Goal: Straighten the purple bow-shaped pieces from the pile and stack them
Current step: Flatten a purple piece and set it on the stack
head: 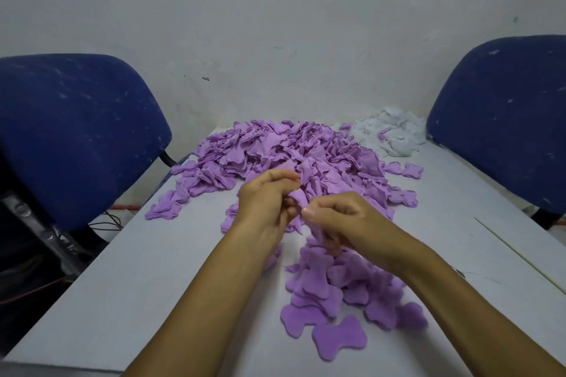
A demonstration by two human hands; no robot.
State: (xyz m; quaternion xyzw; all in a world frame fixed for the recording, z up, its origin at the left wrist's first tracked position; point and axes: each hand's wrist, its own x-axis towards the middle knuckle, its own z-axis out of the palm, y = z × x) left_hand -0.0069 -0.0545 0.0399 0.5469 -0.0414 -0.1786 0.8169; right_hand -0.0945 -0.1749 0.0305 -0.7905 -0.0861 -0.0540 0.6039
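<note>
A big pile of purple bow-shaped fabric pieces (275, 150) covers the far middle of the grey table (147, 278). A flatter spread of purple pieces (337, 291) lies near me on the right. Between them, a little above the table, my left hand (266, 202) and my right hand (340, 220) meet and both pinch one crumpled purple piece (298, 197). My fingers hide most of that piece.
A heap of white fabric pieces (392, 131) sits at the far right of the table. Blue chairs stand on the left (70, 131) and on the right (505, 119). A pale wall rises behind. Cables hang beyond the left table edge.
</note>
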